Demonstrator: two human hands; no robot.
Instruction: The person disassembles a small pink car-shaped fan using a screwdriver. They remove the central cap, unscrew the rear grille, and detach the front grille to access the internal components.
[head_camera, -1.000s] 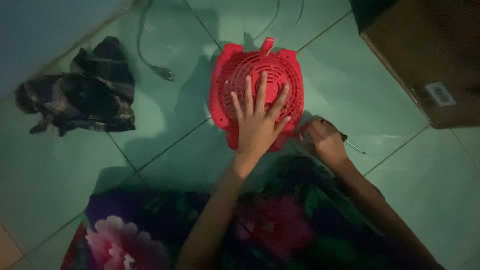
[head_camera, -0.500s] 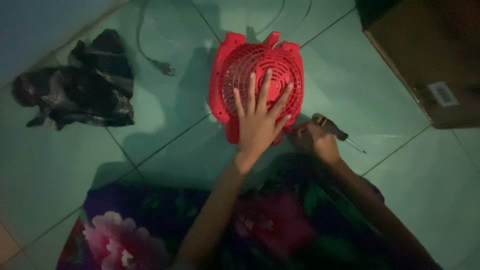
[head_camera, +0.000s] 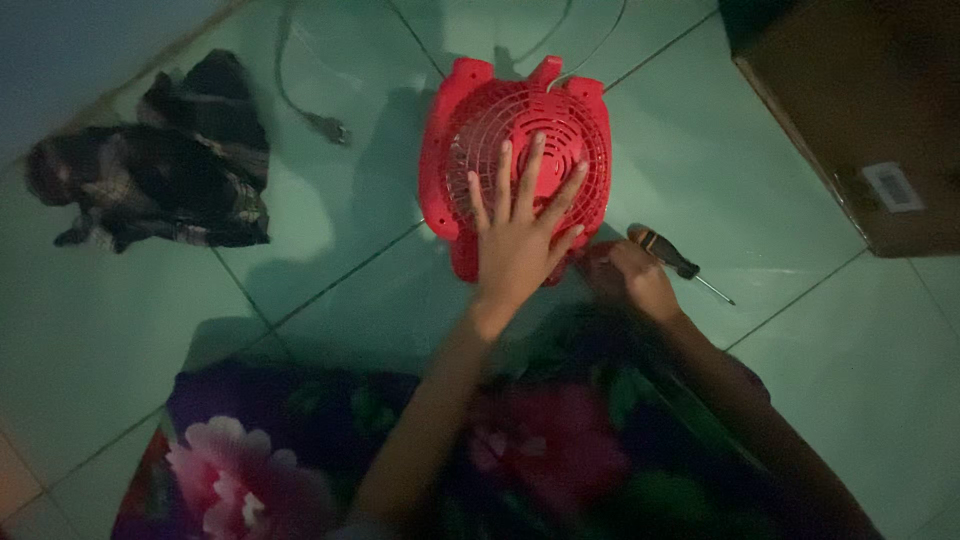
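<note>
A small red fan (head_camera: 470, 120) lies face up on the green tiled floor. My left hand (head_camera: 517, 235) rests flat on its round grille with the fingers spread, and grips nothing. My right hand (head_camera: 628, 276) sits at the fan's lower right corner with the fingers curled towards the fan's edge. What those fingers hold, if anything, is hidden. A screwdriver (head_camera: 672, 256) with a dark handle lies on the floor against the far side of my right hand, its thin shaft pointing right.
A dark crumpled cloth (head_camera: 160, 175) lies at the left. A cable with a plug (head_camera: 325, 125) runs from the top. A brown cardboard box (head_camera: 850, 110) stands at the upper right. My lap, in flowered fabric (head_camera: 250, 470), fills the bottom.
The view has shifted slightly. My right hand has drawn back off the screwdriver, so its handle now shows fully. My left hand stays flat on the grille.
</note>
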